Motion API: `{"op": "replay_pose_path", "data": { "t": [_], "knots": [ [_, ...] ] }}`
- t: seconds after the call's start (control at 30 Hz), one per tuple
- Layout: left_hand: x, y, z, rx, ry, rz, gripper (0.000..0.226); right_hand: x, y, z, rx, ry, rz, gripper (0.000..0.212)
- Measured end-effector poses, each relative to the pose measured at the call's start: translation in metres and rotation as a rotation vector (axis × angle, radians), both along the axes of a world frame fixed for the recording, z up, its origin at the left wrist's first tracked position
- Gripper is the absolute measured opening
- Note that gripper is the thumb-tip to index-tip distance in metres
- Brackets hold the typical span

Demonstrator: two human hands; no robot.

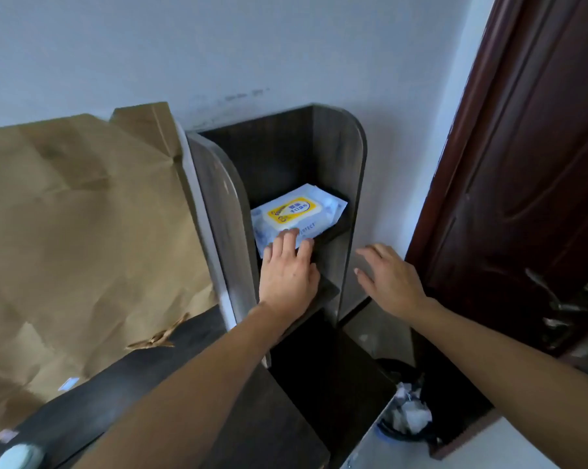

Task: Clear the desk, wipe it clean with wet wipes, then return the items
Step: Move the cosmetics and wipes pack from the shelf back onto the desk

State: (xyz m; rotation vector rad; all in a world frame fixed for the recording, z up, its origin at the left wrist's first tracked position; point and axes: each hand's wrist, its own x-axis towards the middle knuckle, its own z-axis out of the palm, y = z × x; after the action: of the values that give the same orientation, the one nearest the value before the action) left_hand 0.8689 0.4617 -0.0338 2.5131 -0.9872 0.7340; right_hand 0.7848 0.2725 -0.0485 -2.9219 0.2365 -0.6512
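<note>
A pack of wet wipes point(297, 213), pale blue with a yellow label, lies flat on the upper shelf of a dark grey wooden shelf unit point(348, 164). My left hand point(287, 272) reaches into the shelf, its fingers spread and its fingertips resting on the near edge of the pack. My right hand point(387, 279) hovers open to the right, outside the shelf's right side panel, holding nothing. The dark desk top point(123, 394) runs along the lower left.
A large sheet of brown paper point(83, 231) leans against the wall at the left, over the desk. A dark red door point(522, 164) stands at the right. A bin with crumpled waste point(407, 411) sits on the floor below. A pale round object point(17, 456) lies on the desk's near corner.
</note>
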Motion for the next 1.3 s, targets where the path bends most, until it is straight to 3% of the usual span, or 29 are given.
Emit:
{"op": "replay_pose_path", "data": {
  "t": [0.13, 0.3, 0.4, 0.5, 0.6, 0.7, 0.9, 1.13, 1.3],
  "knots": [
    [0.031, -0.018, 0.022, 0.163, 0.179, 0.155, 0.063, 0.035, -0.018, 0.027, 0.013, -0.087, 0.019, 0.040],
    [0.041, -0.026, 0.017, 0.133, 0.403, 0.253, 0.082, 0.087, -0.024, 0.054, 0.073, -0.194, 0.131, 0.038],
    [0.040, -0.029, 0.007, 0.130, 0.367, 0.314, 0.081, 0.120, -0.023, 0.066, 0.097, -0.151, 0.192, 0.044],
    [0.042, -0.031, -0.001, 0.035, 0.324, 0.353, 0.076, 0.154, -0.020, 0.072, 0.086, 0.056, 0.134, 0.055],
    [0.043, -0.034, -0.007, -0.033, 0.293, 0.373, 0.069, 0.174, -0.016, 0.074, 0.056, 0.164, 0.099, 0.047],
    [0.040, -0.039, -0.010, -0.065, 0.237, 0.406, 0.066, 0.184, -0.022, 0.070, 0.137, 0.075, 0.150, 0.033],
    [0.030, -0.048, 0.004, -0.126, 0.142, 0.431, 0.061, 0.176, -0.030, 0.074, 0.535, -0.197, 0.403, 0.036],
    [-0.010, -0.037, 0.020, -0.233, 0.034, 0.394, 0.054, 0.148, -0.024, 0.099, 0.654, -0.392, 0.554, 0.027],
    [-0.067, -0.006, -0.002, -0.250, -0.027, 0.298, 0.036, 0.101, -0.001, 0.083, 0.719, -0.397, 0.587, 0.024]
  ]
}}
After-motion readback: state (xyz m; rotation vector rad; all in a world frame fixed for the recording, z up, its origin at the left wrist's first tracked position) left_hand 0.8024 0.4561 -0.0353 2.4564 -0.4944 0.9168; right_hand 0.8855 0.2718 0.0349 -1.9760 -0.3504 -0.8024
